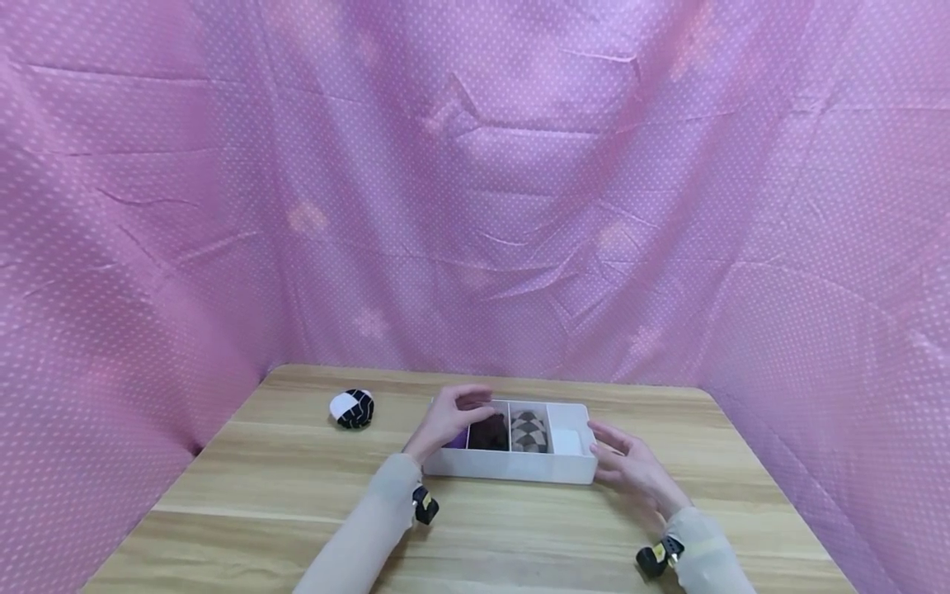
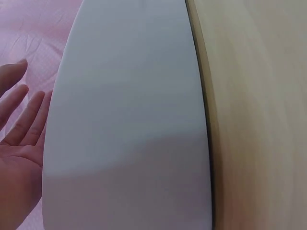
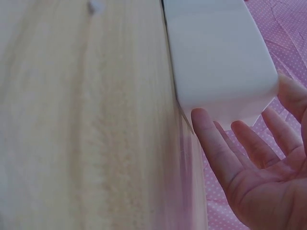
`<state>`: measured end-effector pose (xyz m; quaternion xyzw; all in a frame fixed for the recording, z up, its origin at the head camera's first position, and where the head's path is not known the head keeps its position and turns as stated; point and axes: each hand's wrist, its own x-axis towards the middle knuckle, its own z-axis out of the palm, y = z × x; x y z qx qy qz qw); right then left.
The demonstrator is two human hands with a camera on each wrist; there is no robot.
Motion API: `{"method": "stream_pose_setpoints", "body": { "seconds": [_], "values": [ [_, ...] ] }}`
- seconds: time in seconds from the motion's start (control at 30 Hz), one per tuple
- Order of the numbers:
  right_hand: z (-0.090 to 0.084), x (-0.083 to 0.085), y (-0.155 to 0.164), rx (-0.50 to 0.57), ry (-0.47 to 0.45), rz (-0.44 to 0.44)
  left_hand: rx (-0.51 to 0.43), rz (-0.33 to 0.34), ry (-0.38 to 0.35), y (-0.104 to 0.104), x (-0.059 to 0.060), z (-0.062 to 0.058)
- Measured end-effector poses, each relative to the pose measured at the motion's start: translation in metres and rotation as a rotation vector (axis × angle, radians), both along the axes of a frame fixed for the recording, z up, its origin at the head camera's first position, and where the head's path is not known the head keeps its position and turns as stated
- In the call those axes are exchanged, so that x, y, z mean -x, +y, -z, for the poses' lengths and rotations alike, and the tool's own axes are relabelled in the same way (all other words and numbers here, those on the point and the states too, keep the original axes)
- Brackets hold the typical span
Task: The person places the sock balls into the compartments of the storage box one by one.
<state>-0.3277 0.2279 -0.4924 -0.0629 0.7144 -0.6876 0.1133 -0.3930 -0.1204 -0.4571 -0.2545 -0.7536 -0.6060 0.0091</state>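
A long white divided box [image 1: 512,467] lies on the wooden table. Over its left end hovers my left hand [image 1: 450,419], fingers extended and thumb above a dark brown bundle [image 1: 488,433]. A purple item [image 1: 458,440] shows partly beneath that hand in the leftmost compartment. Beside the dark bundle sits a brown-and-beige checkered cloth bundle [image 1: 529,432]. The right-hand compartment looks white inside. At the box's right end is my right hand [image 1: 631,469]; its loosely spread fingertips [image 3: 201,117] meet the end wall in the right wrist view.
A black-and-white rolled cloth bundle [image 1: 352,409] lies on the table [image 1: 245,478] left of the box. Pink dotted curtains [image 1: 505,206] surround the table at the back and sides. Each wrist carries a small black camera.
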Motion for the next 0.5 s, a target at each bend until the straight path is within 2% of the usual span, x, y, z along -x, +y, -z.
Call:
{"method": "stream_pose_setpoints", "body": {
  "seconds": [0.3, 0.4, 0.5],
  "values": [
    [0.000, -0.002, 0.000, 0.011, 0.020, -0.022, -0.085, -0.076, -0.074, -0.037, -0.007, 0.005],
    [0.000, -0.001, 0.000, 0.019, 0.016, -0.016, -0.083, -0.118, -0.095, -0.049, -0.009, 0.005],
    [0.001, -0.001, -0.001, 0.032, 0.007, -0.005, -0.055, -0.161, -0.080, -0.061, -0.011, 0.006]
  ]
}}
